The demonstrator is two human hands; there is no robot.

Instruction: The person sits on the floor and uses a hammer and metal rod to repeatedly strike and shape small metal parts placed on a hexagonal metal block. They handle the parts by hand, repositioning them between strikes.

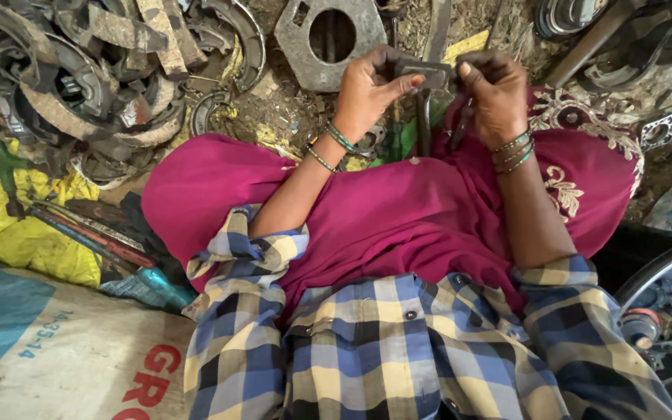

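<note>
Two hands hold one dark metal part above the lap.

Head view: the left hand point(367, 89) and the right hand point(494, 93) both grip closed on a dark metal part point(423, 74), over the magenta cloth point(398, 210). A heap of worn brake shoes point(95, 85) lies at left, a grey plate with a round hole point(328, 39) just behind the hands.

Both forearms extended forward, left hand point(367, 89) and right hand point(495, 93) raised side by side, fingers curled closed, wrists bent.
</note>
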